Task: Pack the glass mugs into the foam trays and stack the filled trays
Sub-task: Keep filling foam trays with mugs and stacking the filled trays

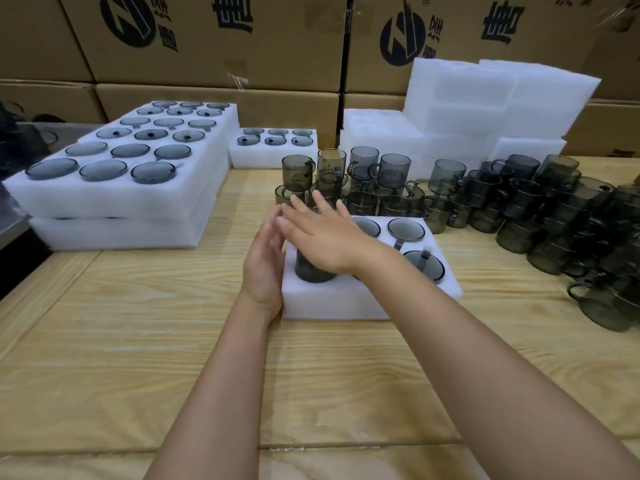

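Currently left hand [265, 268] straight-fingered, upright against foam tray [346, 301] side; right hand [322, 239] flat, spread, over mug [313, 273].

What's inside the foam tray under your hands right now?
Four dark glass mugs show in pockets of the foam tray; the front-left one lies beneath the right hand. That hand and wrist cover the remaining pockets.

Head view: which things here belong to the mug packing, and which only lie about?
For the job: front foam tray, mugs in it, loose glass mugs, stacked filled trays, empty foam trays, left hand, right hand.
Lying about: cardboard boxes, dark object at the left edge.
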`<state>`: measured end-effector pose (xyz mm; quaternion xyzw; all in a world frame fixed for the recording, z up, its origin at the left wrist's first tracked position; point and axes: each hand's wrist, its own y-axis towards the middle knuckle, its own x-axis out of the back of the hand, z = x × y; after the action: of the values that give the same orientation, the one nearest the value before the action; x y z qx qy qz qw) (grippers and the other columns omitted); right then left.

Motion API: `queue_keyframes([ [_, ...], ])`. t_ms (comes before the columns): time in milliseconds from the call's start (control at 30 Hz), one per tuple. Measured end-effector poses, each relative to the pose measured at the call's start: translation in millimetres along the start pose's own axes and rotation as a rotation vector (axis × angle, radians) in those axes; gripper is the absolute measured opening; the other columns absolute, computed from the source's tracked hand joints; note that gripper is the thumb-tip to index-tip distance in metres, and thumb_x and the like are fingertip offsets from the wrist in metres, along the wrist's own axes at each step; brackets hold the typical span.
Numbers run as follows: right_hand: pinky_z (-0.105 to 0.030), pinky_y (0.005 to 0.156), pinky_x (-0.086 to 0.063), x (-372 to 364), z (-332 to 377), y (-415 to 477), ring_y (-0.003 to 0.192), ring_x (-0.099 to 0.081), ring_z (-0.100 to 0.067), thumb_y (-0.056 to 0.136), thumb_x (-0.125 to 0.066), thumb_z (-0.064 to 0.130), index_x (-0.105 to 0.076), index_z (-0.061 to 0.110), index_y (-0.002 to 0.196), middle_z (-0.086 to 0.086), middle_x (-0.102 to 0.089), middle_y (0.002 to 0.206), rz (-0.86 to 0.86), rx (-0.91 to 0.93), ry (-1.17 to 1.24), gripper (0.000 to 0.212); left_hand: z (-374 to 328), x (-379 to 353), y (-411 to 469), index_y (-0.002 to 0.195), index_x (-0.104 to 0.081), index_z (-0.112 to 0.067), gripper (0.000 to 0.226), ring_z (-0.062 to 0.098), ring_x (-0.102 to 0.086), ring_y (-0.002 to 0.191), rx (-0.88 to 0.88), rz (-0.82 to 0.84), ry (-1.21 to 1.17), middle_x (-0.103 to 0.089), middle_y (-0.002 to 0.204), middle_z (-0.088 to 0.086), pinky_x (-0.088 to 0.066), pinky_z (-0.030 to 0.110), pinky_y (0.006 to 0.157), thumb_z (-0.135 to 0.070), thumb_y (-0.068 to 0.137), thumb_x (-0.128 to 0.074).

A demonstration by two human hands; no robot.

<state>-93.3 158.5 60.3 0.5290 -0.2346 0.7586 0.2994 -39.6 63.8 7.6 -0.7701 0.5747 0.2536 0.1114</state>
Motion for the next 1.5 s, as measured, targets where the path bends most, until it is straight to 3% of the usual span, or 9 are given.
queue_keyframes([
  [133,-0.044,0.114,0.012,-8,-6,2,0.145,0.011,-0.016,0.101,-0.012,0.040,-0.004,0.029,0.151,0.013,0.005,0.158,0.020,0.005,-0.065,0.052,8,-3,3,0.142,-0.036,-0.012,0.054,0.022,-0.044,0.133,0.002,0.012,0.074,-0.045,0.145,0.009,-0.032,0.041,0.113,-0.031,0.093,-0.045],
  [300,-0.045,0.115,0.011,-10,-4,3,0.146,0.006,-0.018,0.100,-0.012,0.031,0.000,0.029,0.151,0.011,0.002,0.159,0.070,-0.002,-0.088,0.052,12,-4,6,0.106,-0.049,-0.028,0.010,-0.004,-0.064,0.093,-0.019,0.000,0.205,-0.067,0.098,-0.017,-0.049,0.015,0.078,-0.026,0.100,-0.041],
  [467,-0.045,0.117,0.010,-22,-6,-9,0.145,0.016,-0.019,0.101,-0.016,0.038,0.006,0.027,0.151,0.008,0.012,0.158,0.027,0.042,-0.228,0.056,-4,-16,5,0.143,-0.037,-0.021,0.042,0.004,-0.030,0.138,-0.216,-0.148,0.574,-0.035,0.150,-0.008,-0.023,0.029,0.116,-0.034,0.104,-0.032],
  [633,-0.050,0.113,0.016,-19,-7,-9,0.144,0.018,-0.024,0.097,-0.034,0.043,0.013,0.021,0.150,-0.003,0.015,0.158,0.065,0.034,-0.416,0.074,-7,-25,5,0.136,-0.052,-0.021,0.047,0.008,-0.019,0.144,-0.225,0.147,1.200,-0.039,0.150,-0.006,-0.010,0.026,0.115,-0.040,0.101,-0.028],
  [833,-0.048,0.116,0.009,-21,-11,-10,0.146,0.009,-0.022,0.097,-0.035,0.041,0.005,0.021,0.151,-0.003,0.007,0.159,0.011,0.067,-0.429,0.070,-11,-28,7,0.137,-0.050,-0.026,0.039,0.010,-0.012,0.146,-0.177,0.201,1.317,-0.031,0.155,-0.003,-0.008,0.031,0.117,-0.036,0.103,-0.033],
  [1033,-0.032,0.094,-0.042,-13,-9,-29,0.112,-0.054,-0.025,0.091,-0.044,0.010,-0.059,0.006,0.120,-0.014,-0.059,0.122,-0.482,0.043,0.507,0.033,-8,-33,0,0.149,-0.018,-0.040,0.062,0.004,0.002,0.146,-0.263,0.215,1.254,-0.008,0.160,-0.012,-0.004,0.036,0.118,-0.062,0.092,-0.005],
  [1233,-0.034,0.102,-0.033,-6,-51,-66,0.116,-0.050,-0.029,0.082,-0.042,0.002,-0.066,0.000,0.108,-0.013,-0.063,0.116,-1.002,-0.208,0.311,0.035,2,-32,7,0.148,0.000,-0.048,0.063,0.016,0.021,0.145,0.039,0.361,1.909,0.014,0.158,-0.016,0.006,0.056,0.115,-0.069,0.087,-0.002],
  [1367,-0.039,0.106,-0.031,-7,-102,-96,0.121,-0.046,-0.032,0.097,-0.041,0.030,-0.059,0.002,0.119,-0.017,-0.055,0.128,-0.743,-0.679,0.516,0.040,3,-29,6,0.149,-0.009,-0.045,0.060,0.014,0.013,0.147,-0.048,0.275,1.741,0.010,0.160,-0.014,-0.005,0.055,0.116,-0.065,0.092,-0.015],
  [1500,-0.033,0.084,-0.044,-12,-105,-111,0.100,-0.056,-0.018,0.090,-0.040,0.059,-0.067,0.024,0.099,0.007,-0.060,0.103,-0.403,-0.796,0.864,0.045,3,-11,-3,0.142,-0.040,-0.023,0.044,0.006,-0.035,0.131,-0.103,-0.174,0.758,-0.040,0.142,-0.010,-0.028,0.024,0.101,-0.032,0.100,-0.042],
])
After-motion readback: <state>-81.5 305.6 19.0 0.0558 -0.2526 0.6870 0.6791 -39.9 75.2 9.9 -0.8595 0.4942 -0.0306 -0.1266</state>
